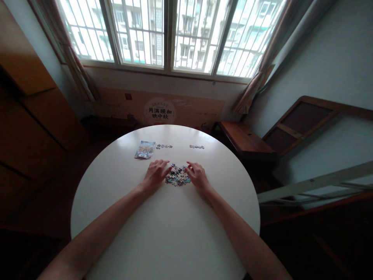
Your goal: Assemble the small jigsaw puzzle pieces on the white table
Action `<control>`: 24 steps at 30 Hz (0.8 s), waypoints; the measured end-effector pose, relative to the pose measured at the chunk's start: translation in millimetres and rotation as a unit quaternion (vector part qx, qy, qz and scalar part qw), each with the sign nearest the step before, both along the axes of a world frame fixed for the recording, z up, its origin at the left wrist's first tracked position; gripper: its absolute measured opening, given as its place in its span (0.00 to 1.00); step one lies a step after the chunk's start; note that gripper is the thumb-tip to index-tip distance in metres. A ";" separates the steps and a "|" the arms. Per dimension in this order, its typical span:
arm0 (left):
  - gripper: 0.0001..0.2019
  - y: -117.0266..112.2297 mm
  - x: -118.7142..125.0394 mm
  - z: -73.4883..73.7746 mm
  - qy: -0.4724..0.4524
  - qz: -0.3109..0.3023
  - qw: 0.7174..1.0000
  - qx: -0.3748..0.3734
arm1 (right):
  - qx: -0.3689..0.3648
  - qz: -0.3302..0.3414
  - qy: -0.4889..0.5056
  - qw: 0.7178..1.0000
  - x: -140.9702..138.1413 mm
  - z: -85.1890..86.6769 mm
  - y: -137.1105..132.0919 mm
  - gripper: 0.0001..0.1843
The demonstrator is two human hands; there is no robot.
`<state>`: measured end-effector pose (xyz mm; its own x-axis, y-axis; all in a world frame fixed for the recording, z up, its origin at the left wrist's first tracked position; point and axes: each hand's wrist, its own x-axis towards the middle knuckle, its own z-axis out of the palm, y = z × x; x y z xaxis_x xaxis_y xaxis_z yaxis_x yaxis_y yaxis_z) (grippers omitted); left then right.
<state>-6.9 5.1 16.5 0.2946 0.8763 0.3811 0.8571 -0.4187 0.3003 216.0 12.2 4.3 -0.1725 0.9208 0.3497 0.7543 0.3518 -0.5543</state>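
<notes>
A heap of small jigsaw puzzle pieces (177, 177) lies on the white round table (166, 233), between my two hands. At the left edge of the heap is my left hand (157, 171), fingers spread and nothing visible in them. My right hand (197, 174) rests at the heap's right edge, its fingers apart too and bent slightly toward the pieces. Beyond the hands, a short row of puzzle pieces (164, 146) sits at the left, and another row of pieces (197, 147) sits further right. Next to the left row lies a colourful picture sheet or packet (145, 149).
A wooden bench (247, 136) stands past the table's right side, by a wooden chair-like frame (303, 116). Orange-brown cabinets (35, 116) are on the left. Behind the table, a printed banner (116, 103) runs below the barred window (140, 35).
</notes>
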 end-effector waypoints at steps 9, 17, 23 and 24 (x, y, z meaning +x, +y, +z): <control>0.19 3.6 -0.6 -4.8 -0.020 -0.019 0.999 -0.028 | 0.017 0.008 -0.034 0.999 -1.2 3.6 -8.7 0.21; 0.20 1.5 0.3 -3.6 -0.028 -0.023 0.999 -0.038 | 0.017 0.013 -0.028 0.999 0.9 2.8 -11.5 0.22; 0.20 -1.3 1.4 -1.2 -0.021 -0.030 0.999 -0.029 | 0.022 0.014 -0.030 0.999 0.7 2.5 -11.5 0.21; 0.20 -1.7 1.4 -0.8 -0.020 -0.032 0.999 -0.027 | 0.023 0.014 -0.031 0.999 0.5 2.7 -11.5 0.21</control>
<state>-5.5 3.4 15.7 0.3357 0.8757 0.3471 0.8160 -0.4544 0.3573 216.5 0.7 7.0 -0.2210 0.8985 0.3793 0.7765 0.3974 -0.4891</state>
